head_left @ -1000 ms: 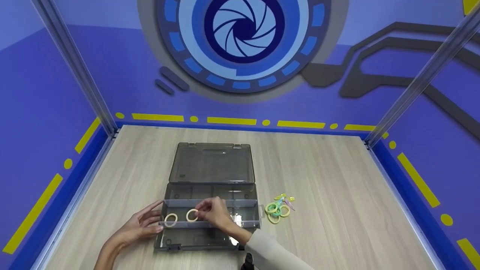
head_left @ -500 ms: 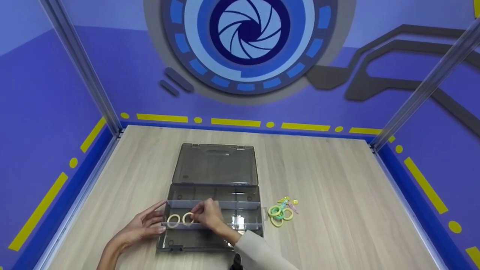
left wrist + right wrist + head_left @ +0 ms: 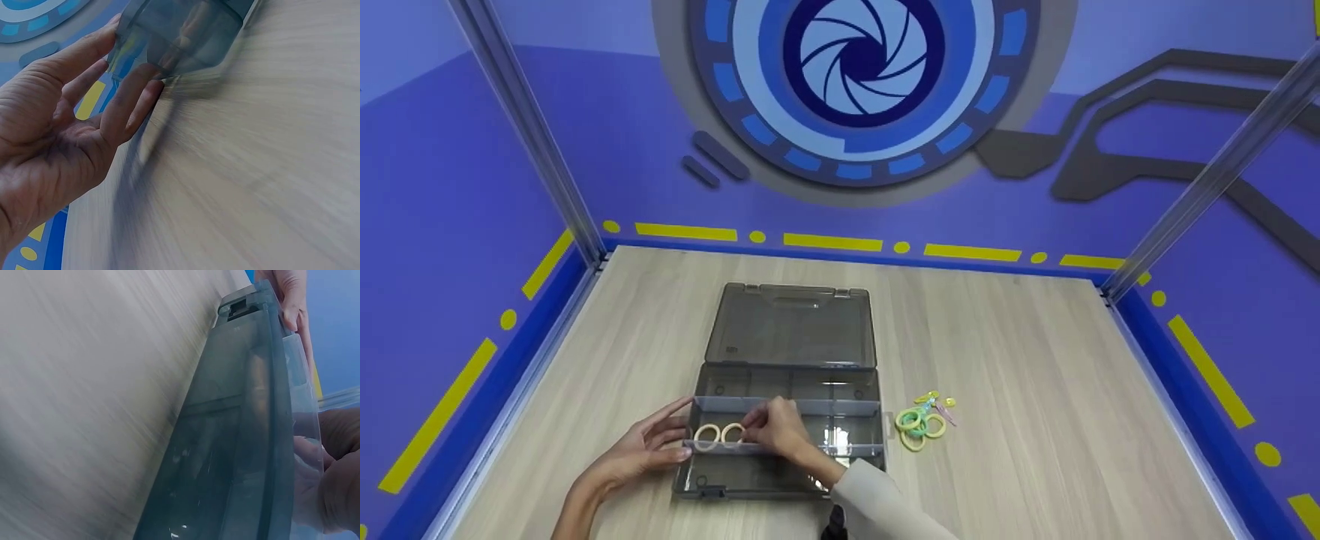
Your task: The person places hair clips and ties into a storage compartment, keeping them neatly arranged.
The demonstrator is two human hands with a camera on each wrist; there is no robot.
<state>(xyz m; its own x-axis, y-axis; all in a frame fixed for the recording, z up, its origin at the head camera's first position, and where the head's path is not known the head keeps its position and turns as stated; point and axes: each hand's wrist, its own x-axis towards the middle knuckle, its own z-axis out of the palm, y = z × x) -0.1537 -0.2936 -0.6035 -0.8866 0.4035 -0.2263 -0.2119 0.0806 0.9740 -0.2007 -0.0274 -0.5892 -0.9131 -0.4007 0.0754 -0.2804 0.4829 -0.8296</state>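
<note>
In the head view a smoky clear compartment box point(image 3: 765, 480) lies with its lid point(image 3: 791, 326) folded back. My right hand point(image 3: 781, 431) reaches into its middle row, thumb and fingertips pinching a pale yellow ring point(image 3: 724, 434). A second pale ring point(image 3: 697, 438) sits just left of it, by the left wall. Whether the rings lean on the front divider I cannot tell. My left hand point(image 3: 634, 456) touches the box's left side with fingers extended; the left wrist view shows those fingertips against the wall. Box walls and the hand hide the held ring in the right wrist view.
Right of the box lies a small pile of yellow and green rings point(image 3: 911, 420) with small yellow and pink pieces point(image 3: 945, 412). Pale dividers point(image 3: 840, 408) run across the box. Blue panels and metal posts point(image 3: 536, 135) border the wooden table point(image 3: 1020, 390).
My right hand has moved left with its ring, bringing it close beside the other ring. The left hand stays at the box's side. The head view has shifted slightly.
</note>
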